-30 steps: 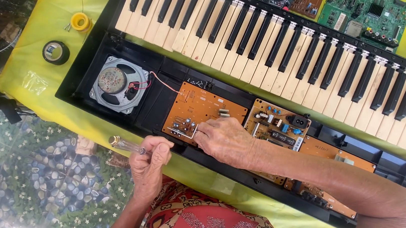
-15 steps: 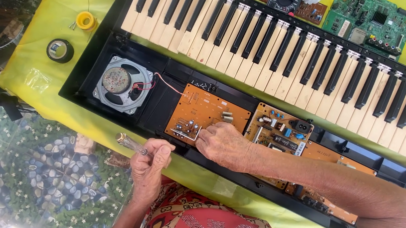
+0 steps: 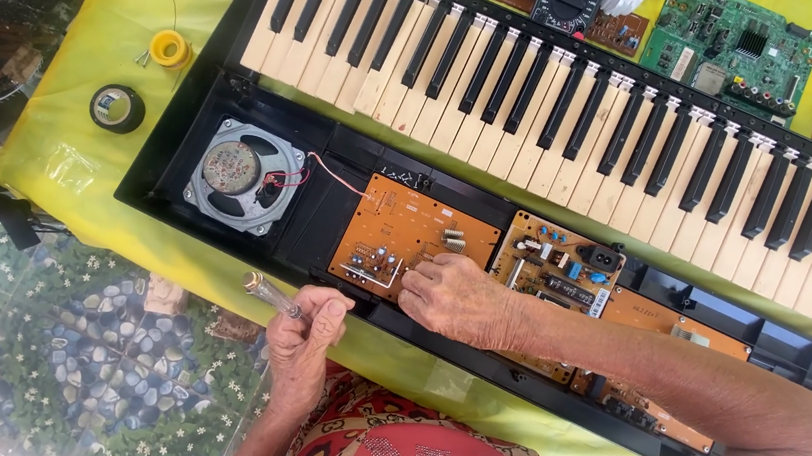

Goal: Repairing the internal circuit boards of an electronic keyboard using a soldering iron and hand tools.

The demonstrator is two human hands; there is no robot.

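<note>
An opened electronic keyboard (image 3: 578, 125) lay across a yellow cloth (image 3: 82, 154), its lower cover off and its insides exposed. Everything here is placed relative to the round grey speaker (image 3: 234, 175) set in the keyboard's left end.

The left hand (image 3: 306, 333) was below and a little to the right of the speaker, off the edge of the black case. It was closed in a fist around a screwdriver (image 3: 270, 293), whose clear handle end stuck out up and to the left of the knuckles; the shaft and tip were hidden in the hand.

The right hand (image 3: 459, 299) was to the right of the speaker and slightly lower, lying palm down on the lower right corner of an orange circuit board (image 3: 405, 233). Its fingers were loosely curled and bunched, the tips touching the board near the white outlined part. Whether they pinched anything small could not be told.

That orange board sat just right of the speaker, joined to it by a thin red and white wire (image 3: 331, 172). A second board with a black socket (image 3: 563, 265) lay further right, beyond the right hand.

Left of the speaker on the cloth stood a black tape roll (image 3: 117, 108), and above it a yellow spool (image 3: 169, 48). Far up and right of the speaker lay a green circuit board (image 3: 727, 46).
</note>
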